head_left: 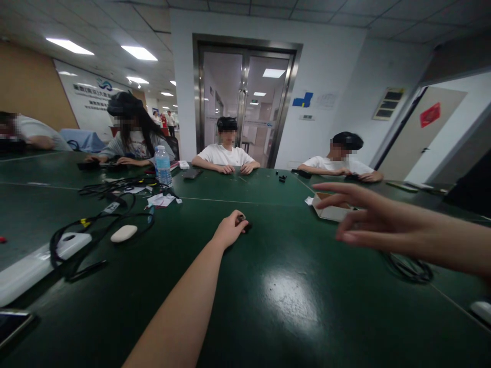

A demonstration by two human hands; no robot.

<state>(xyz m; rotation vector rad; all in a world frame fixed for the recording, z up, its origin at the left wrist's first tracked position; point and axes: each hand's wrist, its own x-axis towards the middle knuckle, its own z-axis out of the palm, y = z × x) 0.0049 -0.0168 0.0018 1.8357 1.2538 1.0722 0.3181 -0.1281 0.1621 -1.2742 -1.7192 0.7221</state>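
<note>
Near the middle of the green table (307, 255), my left hand (228, 231) rests with thumb and fingers closed around a small dark roundish object (241, 219). Most of that object is hidden by the fingers, so its kind does not show. My right hand (368, 217) is raised above the table on the right, its fingers stretched and apart, holding nothing. Behind its fingertips, partly covered by them, sits a small open box (330, 212) with pale sides and a brown inside.
To the left lie tangled black cables (111, 220), a white oval case (124, 233), a white power strip (42, 266) and a phone (15, 326). A water bottle (163, 166) stands farther back. Coiled cable (410, 268) lies under my right forearm. Several people sit around the table.
</note>
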